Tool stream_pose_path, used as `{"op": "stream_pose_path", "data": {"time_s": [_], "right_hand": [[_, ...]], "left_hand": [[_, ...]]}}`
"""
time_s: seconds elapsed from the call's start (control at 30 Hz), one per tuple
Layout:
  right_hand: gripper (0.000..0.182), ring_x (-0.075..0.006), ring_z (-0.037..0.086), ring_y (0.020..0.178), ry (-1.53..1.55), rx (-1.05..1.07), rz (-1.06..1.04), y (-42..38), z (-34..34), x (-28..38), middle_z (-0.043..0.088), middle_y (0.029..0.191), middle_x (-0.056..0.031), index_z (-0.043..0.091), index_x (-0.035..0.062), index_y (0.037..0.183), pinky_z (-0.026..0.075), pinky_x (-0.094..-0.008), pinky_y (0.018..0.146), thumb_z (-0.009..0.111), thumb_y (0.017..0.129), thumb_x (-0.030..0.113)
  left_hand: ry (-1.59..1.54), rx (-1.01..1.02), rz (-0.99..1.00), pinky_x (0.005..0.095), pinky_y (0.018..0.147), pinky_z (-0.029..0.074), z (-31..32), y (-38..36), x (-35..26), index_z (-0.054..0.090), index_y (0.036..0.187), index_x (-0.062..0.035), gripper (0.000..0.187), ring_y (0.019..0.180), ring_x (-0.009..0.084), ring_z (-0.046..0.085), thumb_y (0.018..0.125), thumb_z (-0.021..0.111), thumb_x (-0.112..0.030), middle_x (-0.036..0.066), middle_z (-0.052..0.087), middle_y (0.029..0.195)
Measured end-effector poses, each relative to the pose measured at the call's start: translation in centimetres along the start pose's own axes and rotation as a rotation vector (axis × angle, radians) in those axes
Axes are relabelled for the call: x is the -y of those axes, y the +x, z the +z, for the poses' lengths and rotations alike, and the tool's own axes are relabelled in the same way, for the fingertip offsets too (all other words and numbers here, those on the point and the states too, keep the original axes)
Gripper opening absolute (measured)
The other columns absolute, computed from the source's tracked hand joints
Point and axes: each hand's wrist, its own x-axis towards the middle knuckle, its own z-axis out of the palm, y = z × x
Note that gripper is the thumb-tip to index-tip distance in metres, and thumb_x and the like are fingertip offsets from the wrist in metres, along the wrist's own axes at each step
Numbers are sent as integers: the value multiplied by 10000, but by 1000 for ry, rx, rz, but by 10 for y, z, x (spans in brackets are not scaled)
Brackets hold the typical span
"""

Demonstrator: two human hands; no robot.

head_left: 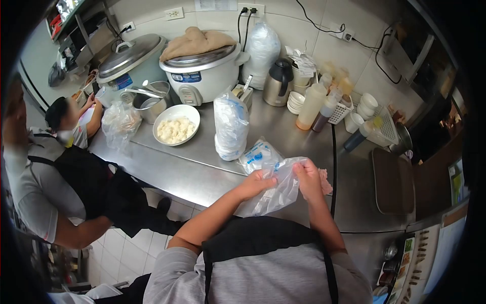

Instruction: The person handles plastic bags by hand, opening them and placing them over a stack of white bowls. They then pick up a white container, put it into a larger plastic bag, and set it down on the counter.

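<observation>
A clear plastic bag [277, 195] hangs between my two hands near the counter's front edge. My left hand [257, 184] pinches one side of its top, and my right hand [307, 176] grips the other side. Just behind the bag lies a white package with blue print [260, 156]. Beside it stands a tall plastic-wrapped stack [231, 126]. Something pink [325, 181], partly hidden by my right hand, rests on the counter. Further left is a white bowl [195, 133] of pale, crumbly food [177, 130].
Two rice cookers [202, 76], a metal pot [152, 104], a thermos [278, 83] and squeeze bottles [312, 105] line the back of the steel counter [202, 167]. A brown tray [392, 181] lies right. Co-workers [76, 172] stand at the left.
</observation>
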Motion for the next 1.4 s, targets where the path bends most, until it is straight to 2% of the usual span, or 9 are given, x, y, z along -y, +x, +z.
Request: {"op": "stream_pose_path", "data": {"time_s": [0.17, 0.37, 0.5, 0.67, 0.73, 1.03, 1.13, 1.27, 1.4], "right_hand": [[78, -53, 469, 628, 188, -127, 69, 12, -24, 5, 515, 725, -13, 476, 41, 874, 389, -179, 568, 454, 799, 36], [364, -261, 481, 874, -1340, -268, 69, -5, -104, -70, 441, 1062, -147, 496, 93, 1050, 404, -331, 757, 562, 707, 194], [441, -329, 419, 1017, -1529, -200, 291, -22, -114, -90, 394, 1156, -163, 467, 86, 1105, 340, -373, 869, 534, 712, 274], [479, -246, 437, 1013, -764, -56, 83, 23, -52, 1, 395, 1154, -138, 405, 65, 1176, 357, -330, 848, 531, 758, 262], [469, -163, 422, 1011, -247, 198, 22, 33, -19, 34, 397, 1151, -122, 390, 41, 1183, 377, -273, 808, 538, 777, 224], [166, -50, 433, 620, -287, 537, 284, 49, 41, 2, 506, 689, 27, 541, 16, 813, 380, -192, 610, 586, 755, 166], [142, -35, 431, 620, -246, 478, 292, 48, 51, 2, 496, 659, 34, 526, 32, 741, 356, -183, 575, 551, 781, 166], [135, -43, 432, 624, 56, 474, 229, 41, 62, -15, 502, 679, 31, 537, 27, 773, 362, -183, 589, 493, 815, 147], [146, -47, 440, 637, 83, 528, 263, 28, 86, -14, 510, 697, 29, 546, 22, 798, 368, -185, 604, 474, 830, 145]], "left_hand": [[-57, -251, 70, 203, 586, 383, -9, -3, -15, 549, 857, -43, 103, 631, 49, 465, 804, 463, -64, -21, 535, 727], [33, -387, 222, 199, 613, 381, -28, -19, -35, 534, 894, -29, 117, 668, 57, 466, 803, 466, -56, -18, 531, 748], [173, -364, 244, 206, 599, 384, -31, -34, -51, 535, 876, -20, 121, 654, 58, 460, 797, 447, -48, -21, 512, 716], [375, -286, 147, 212, 620, 380, -36, -49, -63, 538, 872, -31, 149, 664, 61, 441, 779, 422, -32, -25, 498, 707], [416, -244, 103, 213, 628, 377, -36, -52, -64, 541, 897, -37, 176, 673, 61, 436, 772, 417, -26, -28, 491, 704], [386, -192, -59, 220, 673, 387, -52, -79, -70, 528, 996, -33, 230, 715, 71, 463, 783, 447, -64, -9, 525, 785], [134, -18, -12, 234, 672, 416, -61, -89, -74, 521, 1024, -25, 266, 735, 100, 508, 776, 469, -104, 39, 559, 845], [-887, -82, 145, 287, 803, 404, -44, -97, -91, 470, 1076, -6, 411, 926, 141, 478, 810, 495, -319, 105, 503, 1009], [-436, -427, 92, 282, 703, 434, -44, -65, -62, 464, 1039, -20, 313, 816, 164, 517, 809, 515, -226, 81, 519, 947]]}}
